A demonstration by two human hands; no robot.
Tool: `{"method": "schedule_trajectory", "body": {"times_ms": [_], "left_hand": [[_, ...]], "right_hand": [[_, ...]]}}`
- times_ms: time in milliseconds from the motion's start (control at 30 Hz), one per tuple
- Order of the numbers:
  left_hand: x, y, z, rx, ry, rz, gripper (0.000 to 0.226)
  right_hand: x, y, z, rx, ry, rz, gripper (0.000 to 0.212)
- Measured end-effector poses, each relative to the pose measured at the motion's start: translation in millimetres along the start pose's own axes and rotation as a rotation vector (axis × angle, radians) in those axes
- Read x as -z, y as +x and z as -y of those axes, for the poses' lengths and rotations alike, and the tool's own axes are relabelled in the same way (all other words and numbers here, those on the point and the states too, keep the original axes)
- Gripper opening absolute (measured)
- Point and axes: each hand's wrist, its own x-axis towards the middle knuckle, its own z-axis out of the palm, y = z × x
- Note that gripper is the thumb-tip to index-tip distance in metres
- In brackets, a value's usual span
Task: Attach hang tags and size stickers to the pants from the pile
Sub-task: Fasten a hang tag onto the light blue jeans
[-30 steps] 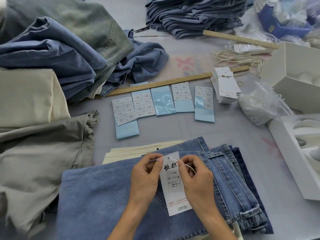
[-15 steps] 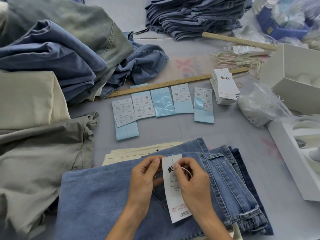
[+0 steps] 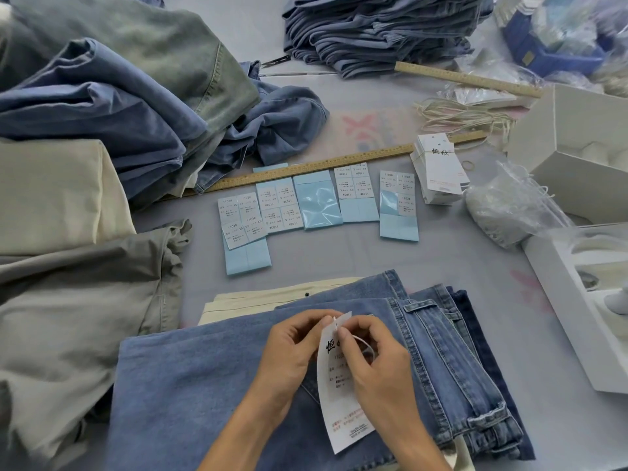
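White hang tag [image 3: 339,396] pinched by left hand [image 3: 292,355], right hand [image 3: 377,368] over jeans [image 3: 190,396]; sticker sheets [image 3: 316,203] beyond.

Folded jeans [image 3: 210,385]: mid-blue denim. Hang tag [image 3: 341,402]: white, black and red print. Sticker sheets [image 3: 317,203]: pale blue backing, white labels; surface [image 3: 441,273]: grey-lilac.

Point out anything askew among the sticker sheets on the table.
The leftmost sticker sheet sits lower than the others in the row, and one sticker on it looks tilted and partly lifted. Otherwise nothing stands out.
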Motion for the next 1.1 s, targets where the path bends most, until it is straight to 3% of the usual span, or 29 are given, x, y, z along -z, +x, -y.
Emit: {"method": "schedule_trajectory", "body": {"times_ms": [267, 367, 533, 633, 700, 800, 933, 1100], "left_hand": [[-3, 1, -5, -0.194, 0.165, -0.104, 0.006], [-4, 3, -12, -0.292, 0.3, -0.099, 0.005], [-11, 12, -20, -0.286, 0.386, -0.033, 0.009], [-21, 17, -25, -0.307, 0.419, -0.019, 0.005], [-28, 22, -26, -0.342, 0.467, -0.028, 0.012], [-40, 28, -31, -0.315, 0.462, 0.0, 0.017], [-62, 38, -38, -0.19, 0.328, 0.152, 0.016], [-87, 56, -30, -0.249, 0.417, 0.149, 0.019]], "right_hand": [[7, 1, 1, -0.006, 0.004, -0.014, 0.006], [13, 5, 2, -0.041, 0.037, -0.031, 0.018], [17, 16, 15, -0.114, 0.204, 0.049, 0.024], [20, 18, 23, -0.112, 0.186, 0.097, 0.014], [23, 17, 24, -0.111, 0.103, 0.036, 0.002], [33, 13, 25, -0.183, 0.124, -0.091, 0.009], [51, 16, 33, -0.266, 0.237, -0.128, 0.013], [75, 31, 31, -0.327, 0.23, -0.182, 0.014]]}}
